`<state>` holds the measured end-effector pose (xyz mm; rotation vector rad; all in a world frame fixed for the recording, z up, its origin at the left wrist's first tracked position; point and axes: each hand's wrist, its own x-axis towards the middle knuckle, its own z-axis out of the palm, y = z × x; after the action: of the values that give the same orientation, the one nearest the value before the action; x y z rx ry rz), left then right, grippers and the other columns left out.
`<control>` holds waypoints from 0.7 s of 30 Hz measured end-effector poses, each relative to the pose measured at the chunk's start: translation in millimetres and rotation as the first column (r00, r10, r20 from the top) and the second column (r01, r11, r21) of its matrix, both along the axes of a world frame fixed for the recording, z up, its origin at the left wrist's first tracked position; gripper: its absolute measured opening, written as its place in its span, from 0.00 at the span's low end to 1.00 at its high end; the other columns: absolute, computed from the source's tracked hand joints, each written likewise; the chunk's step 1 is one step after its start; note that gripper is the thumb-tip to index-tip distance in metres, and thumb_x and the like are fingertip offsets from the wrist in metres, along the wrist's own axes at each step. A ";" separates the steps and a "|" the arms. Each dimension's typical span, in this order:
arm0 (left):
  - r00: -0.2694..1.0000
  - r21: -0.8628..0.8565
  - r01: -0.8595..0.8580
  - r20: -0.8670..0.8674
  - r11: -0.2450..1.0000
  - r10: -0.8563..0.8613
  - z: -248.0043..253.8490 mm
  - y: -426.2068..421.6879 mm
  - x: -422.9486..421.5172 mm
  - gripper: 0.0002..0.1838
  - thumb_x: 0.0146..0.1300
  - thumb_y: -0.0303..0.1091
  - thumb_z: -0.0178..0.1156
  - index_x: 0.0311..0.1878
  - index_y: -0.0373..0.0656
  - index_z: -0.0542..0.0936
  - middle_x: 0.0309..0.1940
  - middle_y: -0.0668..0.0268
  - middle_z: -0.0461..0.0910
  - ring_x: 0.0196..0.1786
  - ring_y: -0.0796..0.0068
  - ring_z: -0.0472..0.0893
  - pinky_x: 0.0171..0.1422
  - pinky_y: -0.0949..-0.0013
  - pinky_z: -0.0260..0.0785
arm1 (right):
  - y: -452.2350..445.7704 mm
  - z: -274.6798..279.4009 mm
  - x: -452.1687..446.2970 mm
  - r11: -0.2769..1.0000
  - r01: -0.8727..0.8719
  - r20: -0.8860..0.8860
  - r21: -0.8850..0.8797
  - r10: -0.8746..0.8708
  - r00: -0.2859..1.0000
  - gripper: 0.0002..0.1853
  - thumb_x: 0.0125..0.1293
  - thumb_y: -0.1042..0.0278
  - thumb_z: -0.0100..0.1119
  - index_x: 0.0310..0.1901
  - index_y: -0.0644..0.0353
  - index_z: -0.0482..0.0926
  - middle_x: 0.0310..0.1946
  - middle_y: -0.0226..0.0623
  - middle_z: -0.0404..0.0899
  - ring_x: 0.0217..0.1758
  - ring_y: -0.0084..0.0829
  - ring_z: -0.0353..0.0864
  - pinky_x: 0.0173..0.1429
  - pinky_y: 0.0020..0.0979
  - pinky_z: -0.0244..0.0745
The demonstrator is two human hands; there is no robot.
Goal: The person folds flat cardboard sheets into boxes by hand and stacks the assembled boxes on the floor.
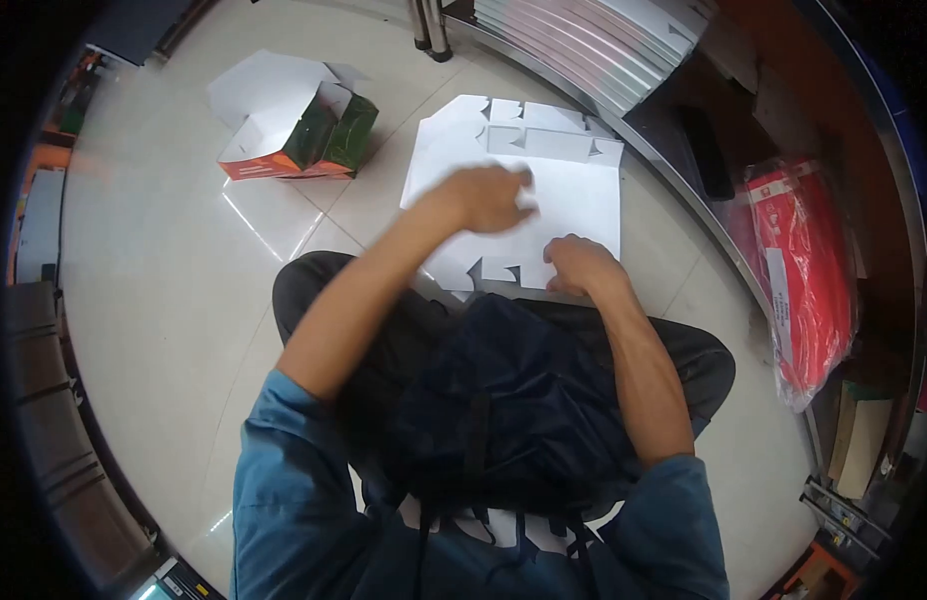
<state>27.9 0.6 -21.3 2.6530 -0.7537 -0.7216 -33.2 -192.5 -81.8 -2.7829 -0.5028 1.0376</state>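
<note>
A white die-cut cardboard sheet (574, 205) lies flat on the floor in front of my crossed legs. Notches and slots run along its far and near edges, and more than one layer seems to be stacked there. My left hand (489, 198) is over the middle of the sheet, its fingers bent and smeared by motion; whether anything is between them cannot be made out. Near the sheet's lower right edge, my right hand (586, 265) rests with fingers bent and apart, touching the cardboard. A dark blue bag (514, 390) sits on my lap.
A partly folded box (274, 140), white inside with orange and green outside, stands on the floor at the upper left. Stacked sheets (584, 45) fill a low shelf at the top right. A red plastic-wrapped package (804, 270) is on the right. Brown cartons (84, 420) line the left.
</note>
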 end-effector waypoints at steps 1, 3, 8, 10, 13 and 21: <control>0.988 -0.016 0.143 -0.063 0.990 -0.143 -27.1 -13.9 -6.0 0.28 0.64 0.55 0.58 0.60 0.46 0.75 0.52 0.55 0.82 0.58 0.53 0.79 0.63 0.57 0.70 | -2.1 -0.3 -1.2 1.000 0.005 0.012 0.025 -0.006 1.000 0.18 0.54 0.68 0.68 0.48 0.60 0.83 0.44 0.49 0.84 0.49 0.50 0.83 0.53 0.45 0.78; 0.921 -0.029 0.292 -0.262 0.956 -0.289 -50.8 -36.4 -21.0 0.27 0.60 0.46 0.63 0.59 0.42 0.75 0.52 0.52 0.82 0.57 0.49 0.78 0.63 0.54 0.70 | -4.4 2.1 -0.6 0.997 0.012 0.093 0.077 -0.019 0.996 0.14 0.56 0.71 0.64 0.46 0.59 0.83 0.42 0.51 0.84 0.47 0.51 0.84 0.52 0.46 0.79; 0.973 -0.276 0.201 -0.055 0.940 -0.224 -92.1 -25.7 5.3 0.11 0.55 0.32 0.62 0.40 0.37 0.84 0.34 0.47 0.83 0.41 0.47 0.83 0.48 0.54 0.74 | -11.2 23.4 14.8 0.952 0.107 0.239 0.286 -0.179 0.954 0.12 0.60 0.70 0.56 0.44 0.59 0.84 0.40 0.51 0.85 0.44 0.54 0.83 0.50 0.48 0.77; 0.984 -0.414 0.119 -0.072 0.902 -0.163 -65.3 -15.2 16.2 0.10 0.58 0.34 0.63 0.38 0.37 0.83 0.31 0.49 0.84 0.37 0.57 0.85 0.45 0.58 0.75 | -21.5 41.5 17.8 0.866 0.204 0.257 0.456 -0.348 0.902 0.17 0.59 0.64 0.66 0.50 0.60 0.82 0.44 0.49 0.84 0.48 0.48 0.84 0.53 0.42 0.77; 0.952 -0.469 -0.200 -0.299 0.860 0.058 -25.9 -10.9 24.0 0.11 0.58 0.35 0.64 0.36 0.35 0.85 0.28 0.57 0.84 0.35 0.65 0.84 0.44 0.63 0.76 | -51.3 61.1 16.0 0.666 0.267 0.239 0.696 -0.566 0.789 0.27 0.55 0.60 0.74 0.55 0.62 0.79 0.50 0.46 0.82 0.55 0.42 0.81 0.58 0.39 0.75; 0.800 -0.648 -0.501 -0.599 0.573 0.022 -3.8 23.4 38.1 0.16 0.66 0.36 0.63 0.54 0.40 0.80 0.31 0.72 0.81 0.39 0.80 0.80 0.43 0.73 0.71 | -91.4 62.9 19.4 0.333 0.381 -0.063 0.863 -0.677 0.733 0.22 0.61 0.65 0.71 0.54 0.65 0.79 0.49 0.36 0.80 0.46 0.26 0.79 0.48 0.28 0.76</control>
<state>66.1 24.0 -25.2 1.5665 -0.3359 -0.7510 -13.8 -283.9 -18.9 -1.9118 -0.0053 0.0730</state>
